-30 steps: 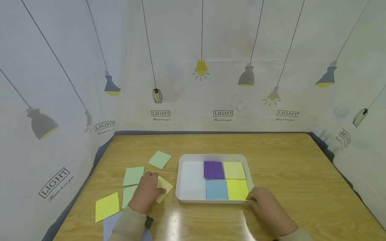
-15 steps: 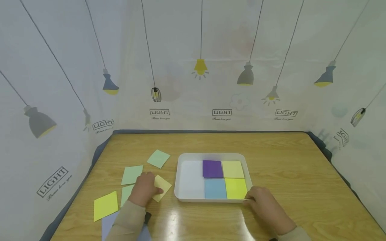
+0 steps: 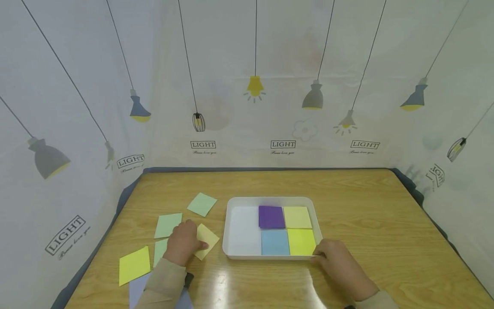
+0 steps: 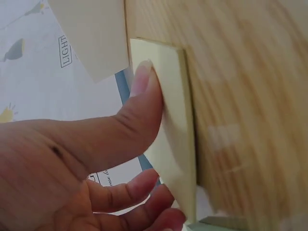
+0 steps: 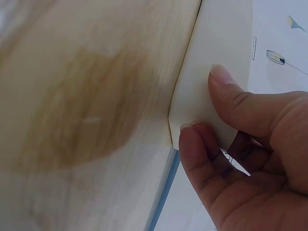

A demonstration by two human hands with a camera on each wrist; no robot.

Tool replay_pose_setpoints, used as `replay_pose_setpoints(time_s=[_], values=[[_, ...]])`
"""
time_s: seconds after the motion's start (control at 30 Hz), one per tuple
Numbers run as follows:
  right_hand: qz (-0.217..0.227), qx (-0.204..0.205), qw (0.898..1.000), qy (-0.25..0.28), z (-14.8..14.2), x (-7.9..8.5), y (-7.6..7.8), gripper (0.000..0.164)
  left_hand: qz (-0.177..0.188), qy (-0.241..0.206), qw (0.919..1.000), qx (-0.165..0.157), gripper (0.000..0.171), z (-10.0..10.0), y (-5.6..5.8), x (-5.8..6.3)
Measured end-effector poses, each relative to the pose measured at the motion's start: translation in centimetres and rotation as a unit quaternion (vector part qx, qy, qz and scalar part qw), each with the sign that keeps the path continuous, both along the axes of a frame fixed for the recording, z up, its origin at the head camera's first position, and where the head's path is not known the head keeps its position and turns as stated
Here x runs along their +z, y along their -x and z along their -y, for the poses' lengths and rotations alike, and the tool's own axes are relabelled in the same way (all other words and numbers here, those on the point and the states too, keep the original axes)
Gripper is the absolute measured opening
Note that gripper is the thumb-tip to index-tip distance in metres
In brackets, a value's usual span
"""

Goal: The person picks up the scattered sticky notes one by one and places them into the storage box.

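Note:
My left hand point(image 3: 183, 243) is at a pale yellow sticky note pad point(image 3: 209, 240) lying on the table, left of a white tray point(image 3: 240, 234). In the left wrist view, the thumb lies on the pad's face and the other fingers curl at its edge. My right hand point(image 3: 336, 260) grips the tray's near right corner, thumb on the wall point(image 5: 219, 43). Inside the tray are a purple pad point(image 3: 272, 217), a pale yellow pad point(image 3: 297, 217), a blue pad point(image 3: 275, 242) and a bright yellow pad point(image 3: 301, 241), in two rows on the right.
Green pads point(image 3: 202, 204) lie on the left of the wooden table point(image 3: 370, 214), one partly covered by my left hand. A bright yellow pad point(image 3: 134, 265) and a lavender sheet point(image 3: 137, 286) lie nearer. A printed curtain point(image 3: 231, 98) surrounds the table.
The head view has shifted slightly. My left thumb sits a little further left on the pale yellow pad; the right hand and tray stay as they were.

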State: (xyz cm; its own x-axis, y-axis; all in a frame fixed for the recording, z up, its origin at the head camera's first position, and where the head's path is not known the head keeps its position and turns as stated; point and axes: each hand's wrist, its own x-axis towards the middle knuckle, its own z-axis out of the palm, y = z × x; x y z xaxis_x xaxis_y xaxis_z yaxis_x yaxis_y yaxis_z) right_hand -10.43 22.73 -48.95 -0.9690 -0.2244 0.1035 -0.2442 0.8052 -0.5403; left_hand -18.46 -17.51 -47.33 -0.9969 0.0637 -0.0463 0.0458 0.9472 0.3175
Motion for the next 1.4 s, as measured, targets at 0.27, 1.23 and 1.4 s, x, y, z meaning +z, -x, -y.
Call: replay_pose_setpoints(time_s=[0.27,1.23,1.4], values=[[-0.003,0.001,1.0,-0.001,0.1,0.2,-0.1,0.01,-0.018,0.025,0.9995,-0.011,0.038,-0.2,-0.2,0.5],[0.014,-0.003,1.0,0.001,0.2,0.5,-0.1,0.011,-0.119,0.068,0.9881,-0.069,0.006,-1.9,0.5,5.2],[0.015,-0.016,1.0,0.002,0.2,0.5,-0.2,0.012,-0.128,0.074,0.9854,-0.085,0.005,-3.3,0.5,6.7]])
